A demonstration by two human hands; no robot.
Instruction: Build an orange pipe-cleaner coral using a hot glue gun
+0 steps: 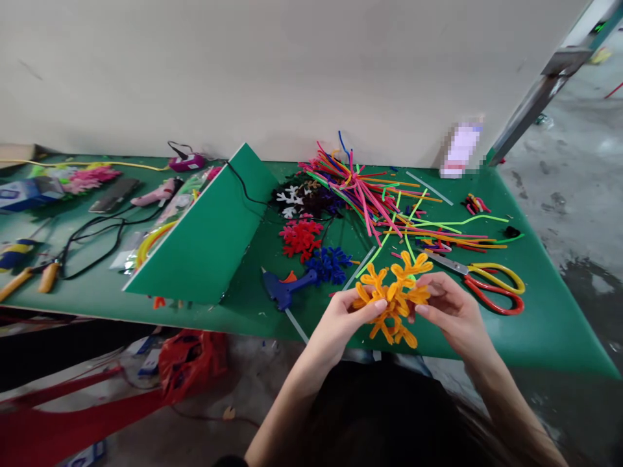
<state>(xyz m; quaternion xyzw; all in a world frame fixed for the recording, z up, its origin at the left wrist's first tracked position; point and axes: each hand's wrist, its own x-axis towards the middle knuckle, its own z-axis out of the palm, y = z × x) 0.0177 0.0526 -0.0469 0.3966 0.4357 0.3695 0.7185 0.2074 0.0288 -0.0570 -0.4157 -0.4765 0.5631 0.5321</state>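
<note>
An orange pipe-cleaner snowflake (395, 295) with looped branches is held up between my two hands, above the table's front edge. My left hand (343, 318) pinches its left side with the thumb on top. At its right side, my right hand (450, 311) grips a branch between thumb and fingers. Just right of that hand lie scissors (494, 285) with red and yellow handles. A blue glue gun (287, 288) with a clear glue stick rests left of my left hand. Behind it lie a blue pipe-cleaner snowflake (331, 264) and a red one (300, 238).
Loose coloured pipe cleaners (360, 188) are heaped at the back of the green table (549, 311). A green board (209, 240) leans upright on the left. Beyond it are pliers (48, 275) and black cords. A phone-like blurred object (460, 152) leans against the wall.
</note>
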